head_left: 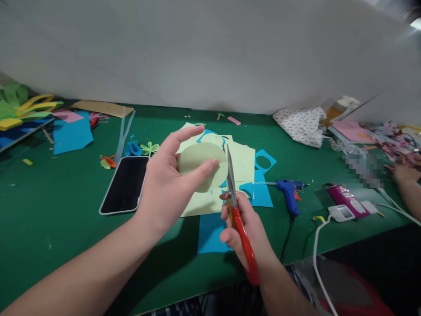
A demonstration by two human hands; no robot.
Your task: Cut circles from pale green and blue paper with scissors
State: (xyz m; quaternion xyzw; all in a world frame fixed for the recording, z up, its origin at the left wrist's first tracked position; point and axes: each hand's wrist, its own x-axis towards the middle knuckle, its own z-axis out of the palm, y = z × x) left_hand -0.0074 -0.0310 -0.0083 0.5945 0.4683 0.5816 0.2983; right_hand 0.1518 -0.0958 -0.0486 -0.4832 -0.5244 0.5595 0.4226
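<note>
My left hand (167, 184) pinches a pale green paper disc (201, 164) between thumb and fingers, held up above the green table (49, 219). My right hand (245, 228) grips red-handled scissors (241, 228), whose blades point upward and touch the disc's right edge. Beneath both hands lie pale green paper sheets (243, 160) and blue paper sheets (210, 235) with round cut-outs.
A black phone (126, 184) lies left of my left hand. A blue glue gun (289, 193), a purple device (347, 199) and a white cable (317, 245) are at the right. Paper scraps and coloured craft pieces (23, 109) sit far left. Another person's hand (406, 175) is at the right edge.
</note>
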